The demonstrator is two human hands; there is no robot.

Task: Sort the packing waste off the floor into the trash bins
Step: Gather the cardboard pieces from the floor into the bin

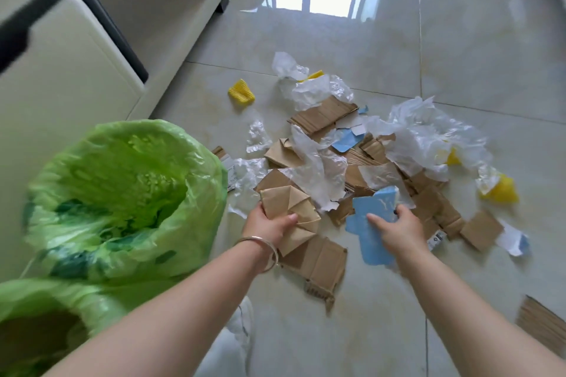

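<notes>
Packing waste is gripped in both hands above a littered floor (382, 330).

Folded brown paper (294, 217) is held in the left hand (269, 228), fingers curled round it, with a bangle (266, 249) worn on that wrist. A blue card (372, 223) is gripped by the right hand (395, 228), thumb on top. Cardboard pieces (321, 266), clear plastic film (428, 135) and yellow scraps (241, 91) are spread over the tiles beyond and beneath the hands. Two bins lined with green bags are placed to the left: one (122, 199) just beside the left hand, the other (39, 321) nearer the lower corner. A pale cabinet (67, 70) is seen behind them.
</notes>
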